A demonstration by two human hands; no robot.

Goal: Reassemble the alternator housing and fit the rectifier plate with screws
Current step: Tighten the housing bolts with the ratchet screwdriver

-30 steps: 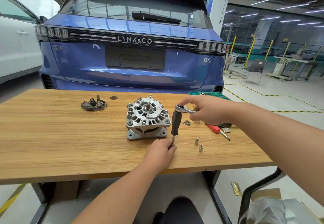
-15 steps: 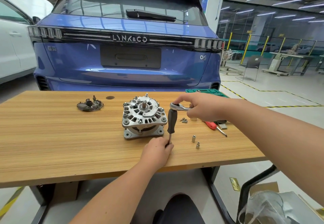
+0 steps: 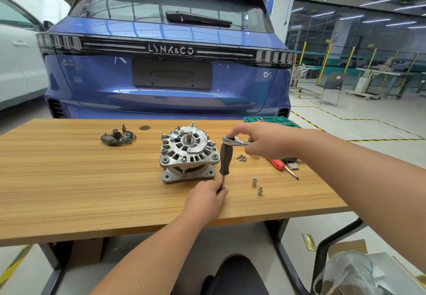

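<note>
The silver alternator housing (image 3: 187, 153) stands on the wooden table (image 3: 69, 179), shaft up. The dark rectifier plate (image 3: 118, 136) lies apart at the far left. Just right of the housing, a black-handled driver (image 3: 225, 158) stands upright, shaft down. My left hand (image 3: 206, 199) pinches its metal shaft near the table. My right hand (image 3: 265, 141) grips a chrome ratchet (image 3: 232, 140) whose head sits on top of the driver handle. Loose screws (image 3: 241, 157) lie just right of the driver.
Two small sockets (image 3: 257, 186) stand near the front right. A red-handled screwdriver (image 3: 282, 166) lies behind my right forearm. A green tool tray (image 3: 272, 120) sits at the table's far right edge. A blue car is parked behind the table.
Both hands hold the same grips on the driver and ratchet; no clear movement of the tools. The camera view has shifted slightly.
</note>
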